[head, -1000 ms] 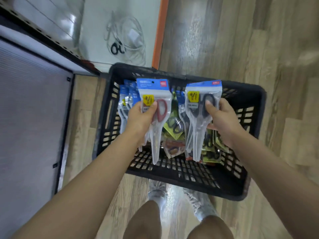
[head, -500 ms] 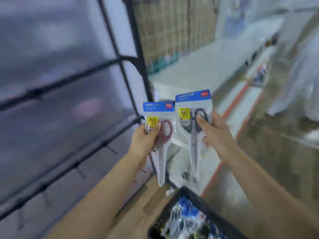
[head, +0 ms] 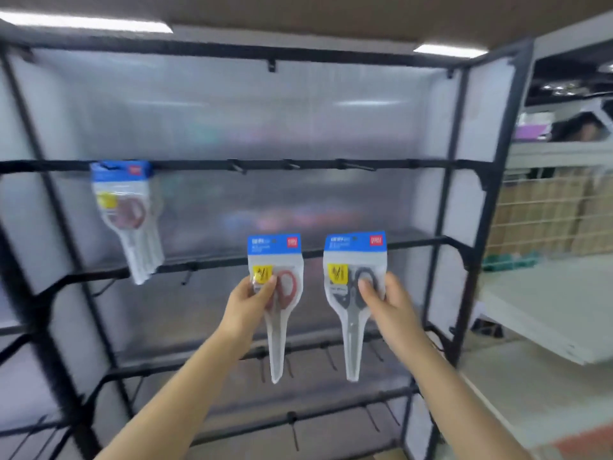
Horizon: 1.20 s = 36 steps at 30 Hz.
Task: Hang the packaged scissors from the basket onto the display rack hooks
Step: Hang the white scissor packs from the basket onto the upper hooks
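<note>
View has swung up from the basket, now out of frame, to face the display rack (head: 457,200). Left hand (head: 247,303) has its fingers clamped on the red-handled scissors pack (head: 277,293); right hand (head: 386,302) grips the black-handled pack (head: 353,293), both at centre frame, raised from a second ago. Hanging appears imminent: free hooks (head: 292,166) sit above; hung packs (head: 127,214) occupy upper left.

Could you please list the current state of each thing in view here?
Red-handled scissors in clear packet with blue header: held upright by left hand, unhung.
Grey-handled scissors in matching packet: held upright by right hand, unhung.
Bunch of red-handled scissors packets: hanging on black rack bar.
Neighbouring black hooks: bare.
</note>
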Each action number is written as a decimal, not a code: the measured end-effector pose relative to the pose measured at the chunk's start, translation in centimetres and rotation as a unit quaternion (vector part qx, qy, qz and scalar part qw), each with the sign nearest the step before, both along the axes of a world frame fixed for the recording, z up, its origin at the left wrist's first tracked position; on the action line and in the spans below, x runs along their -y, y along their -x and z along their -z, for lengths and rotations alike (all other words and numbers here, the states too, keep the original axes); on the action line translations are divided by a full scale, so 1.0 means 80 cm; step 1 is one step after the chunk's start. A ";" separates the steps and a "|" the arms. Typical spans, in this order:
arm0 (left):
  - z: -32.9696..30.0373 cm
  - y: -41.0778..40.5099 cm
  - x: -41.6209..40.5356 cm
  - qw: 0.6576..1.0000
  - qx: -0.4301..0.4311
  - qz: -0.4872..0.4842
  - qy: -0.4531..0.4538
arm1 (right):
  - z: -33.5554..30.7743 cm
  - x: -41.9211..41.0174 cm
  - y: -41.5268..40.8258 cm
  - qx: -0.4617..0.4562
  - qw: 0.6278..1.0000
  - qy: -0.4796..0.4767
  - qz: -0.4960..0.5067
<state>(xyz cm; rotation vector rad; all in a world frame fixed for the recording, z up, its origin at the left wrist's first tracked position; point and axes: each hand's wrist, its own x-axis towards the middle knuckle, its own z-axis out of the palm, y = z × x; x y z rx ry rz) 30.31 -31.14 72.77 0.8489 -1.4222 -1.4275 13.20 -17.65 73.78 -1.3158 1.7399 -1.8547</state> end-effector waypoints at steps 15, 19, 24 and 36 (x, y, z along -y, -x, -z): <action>-0.032 -0.228 0.104 0.996 -0.061 -0.065 0.005 | -0.019 0.174 -0.197 0.025 0.989 -0.029 -0.146; -0.075 -0.258 0.138 0.994 -0.067 -0.060 0.054 | -0.065 0.218 -0.233 -0.008 0.990 0.015 -0.137; -0.107 -0.279 0.177 0.992 -0.068 -0.040 0.096 | -0.120 0.268 -0.258 -0.070 0.994 0.064 -0.060; -0.114 -0.273 0.225 0.993 -0.081 -0.020 0.087 | -0.135 0.320 -0.252 -0.058 0.996 0.068 -0.017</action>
